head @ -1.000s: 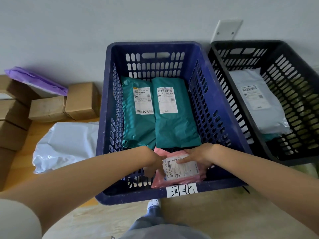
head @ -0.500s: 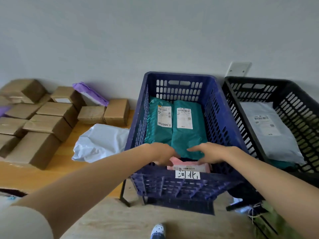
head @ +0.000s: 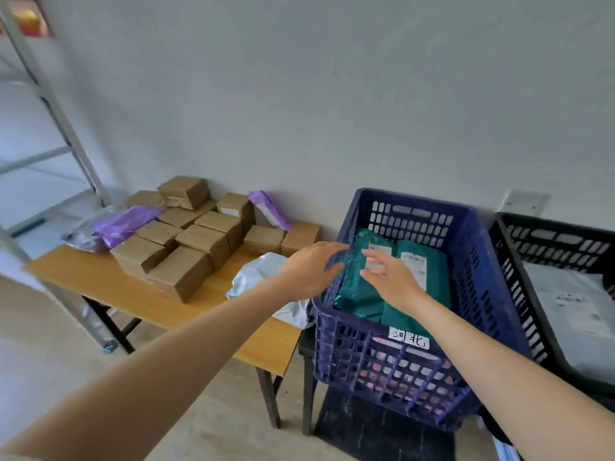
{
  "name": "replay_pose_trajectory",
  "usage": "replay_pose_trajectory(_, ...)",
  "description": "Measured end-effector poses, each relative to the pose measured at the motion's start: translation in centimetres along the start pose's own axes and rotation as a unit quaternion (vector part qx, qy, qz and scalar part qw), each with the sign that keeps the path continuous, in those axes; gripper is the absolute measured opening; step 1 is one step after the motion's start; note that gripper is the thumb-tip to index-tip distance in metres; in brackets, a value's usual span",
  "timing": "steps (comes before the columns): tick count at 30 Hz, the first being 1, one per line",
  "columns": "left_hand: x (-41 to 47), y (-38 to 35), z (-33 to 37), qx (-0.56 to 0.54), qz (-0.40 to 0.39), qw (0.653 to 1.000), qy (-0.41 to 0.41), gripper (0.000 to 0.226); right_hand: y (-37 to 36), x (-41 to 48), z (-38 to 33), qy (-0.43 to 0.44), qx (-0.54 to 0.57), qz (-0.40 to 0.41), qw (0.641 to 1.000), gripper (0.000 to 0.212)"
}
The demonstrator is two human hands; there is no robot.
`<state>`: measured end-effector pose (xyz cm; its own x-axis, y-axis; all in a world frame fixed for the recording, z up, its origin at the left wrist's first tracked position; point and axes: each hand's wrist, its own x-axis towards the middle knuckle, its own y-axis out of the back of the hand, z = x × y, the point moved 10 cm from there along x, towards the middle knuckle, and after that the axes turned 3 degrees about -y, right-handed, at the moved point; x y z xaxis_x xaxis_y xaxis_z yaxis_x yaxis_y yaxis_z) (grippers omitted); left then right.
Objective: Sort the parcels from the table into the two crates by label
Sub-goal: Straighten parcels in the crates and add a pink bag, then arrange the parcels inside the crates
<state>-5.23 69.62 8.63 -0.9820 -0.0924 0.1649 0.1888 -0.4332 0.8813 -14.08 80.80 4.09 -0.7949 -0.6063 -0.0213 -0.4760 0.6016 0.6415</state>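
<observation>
Hands are hovering empty at the blue crate (head: pixel 366 357): the left hand (head: pixel 309 271), fingers straight, is hanging over its left rim, and the right hand (head: pixel 392 277), fingers loosely spread, is hanging above the teal mailers (head: pixel 357 291) lying flat inside. Parcels awaiting sorting are sitting on the table (head: pixel 100 281): cardboard boxes (head: pixel 186 271) packed touching one another, a white mailer (head: pixel 256 274) slumping just beside the crate, and purple mailers (head: pixel 126 224) farther off. The boxes are looking stiff and light, suiting a grasp across opposite faces (the pack is leaving finger room only at its outer faces). The white mailer is looking soft and slippery, so it is best pinched at a bunched fold. Lifts are needing to clear the crate's tall rim; the black crate (head: pixel 545 224) is standing beyond, to the right.
</observation>
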Motion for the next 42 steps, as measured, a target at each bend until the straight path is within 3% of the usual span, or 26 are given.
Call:
replay_pose_trajectory(9, -8.3, 5.4, -9.1, 0.023, 0.068, 0.991, 0.11, 0.041, -9.6, 1.1, -10.0, 0.064, 0.046, -0.044, 0.996, 0.044)
replay_pose_trajectory(14, -10.6, 6.5, -15.3, 0.035, 0.057, 0.988, 0.14, 0.043, -16.1, 2.0, -12.0, 0.058, 0.036, -0.069, 0.995, 0.044)
replay_pose_trajectory(31, -11.6, 3.5, -33.5, -0.035, -0.068, 0.989, 0.123, 0.047, -27.9, 4.5, -6.2, -0.152, -0.015, 0.037, 0.988, 0.043)
replay_pose_trajectory(42, -9.7, -1.3, -38.3, -0.101, -0.122, 0.977, 0.141, 0.051, -27.8, 3.7, -2.1, -0.241, -0.068, 0.11, 0.962, 0.058)
